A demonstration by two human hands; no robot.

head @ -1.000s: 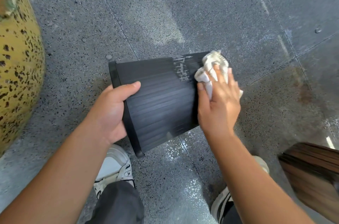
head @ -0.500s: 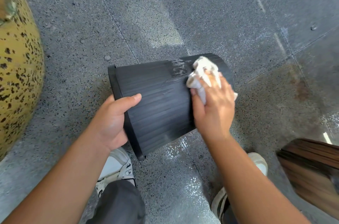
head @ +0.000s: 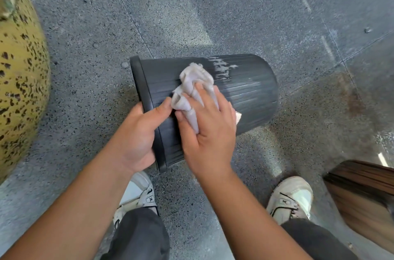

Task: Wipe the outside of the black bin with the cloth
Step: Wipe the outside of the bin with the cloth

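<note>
The ribbed black bin (head: 245, 93) is held on its side above the grey floor, rim to the left and base to the right. My left hand (head: 136, 136) grips the rim, thumb lying over the outside wall. A crumpled white cloth (head: 193, 85) is pressed against the bin's side by my right hand (head: 207, 129), whose fingers curl over it, close to my left thumb. A streaky whitish patch (head: 219, 69) shows on the wall just right of the cloth.
A big yellow speckled rounded object (head: 19, 80) fills the left edge. A brown wooden surface (head: 362, 193) juts in at the lower right. My two white sneakers (head: 292, 198) stand on the speckled grey floor (head: 213, 3) below the bin.
My right hand has slid the cloth leftwards along the bin's side, from near the base to beside my left thumb, uncovering the whitish streaks and the base end.
</note>
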